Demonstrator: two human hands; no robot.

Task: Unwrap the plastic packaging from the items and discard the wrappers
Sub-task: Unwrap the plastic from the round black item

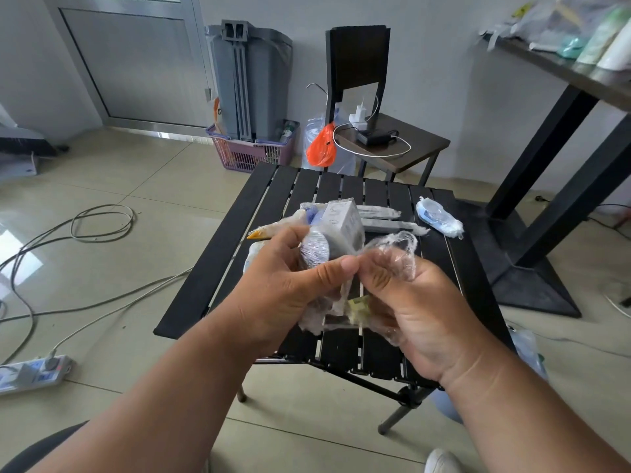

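My left hand [290, 285] grips a small dark round item wrapped in clear plastic [316, 252], held above the black slatted table [211, 268]. My right hand [409, 302] clutches a bunch of loose clear plastic wrap [399, 254] that trails from that item, thumb tips almost meeting. Under my hands, more crumpled wrap and a pale yellow piece [358, 307] show. Behind them on the table lie a wrapped grey box [341, 220], a wrapped yellow-tipped long item [273, 228], two wrapped grey sticks [382, 218] and a wrapped blue object [438, 216].
A chair [392, 141] with chargers and white cable stands behind the table, an orange bag [321, 148] beside it. A pink basket [252, 151] holds a grey bin. Cables and a power strip [34, 372] lie on the floor at left. A dark table base [532, 268] stands right.
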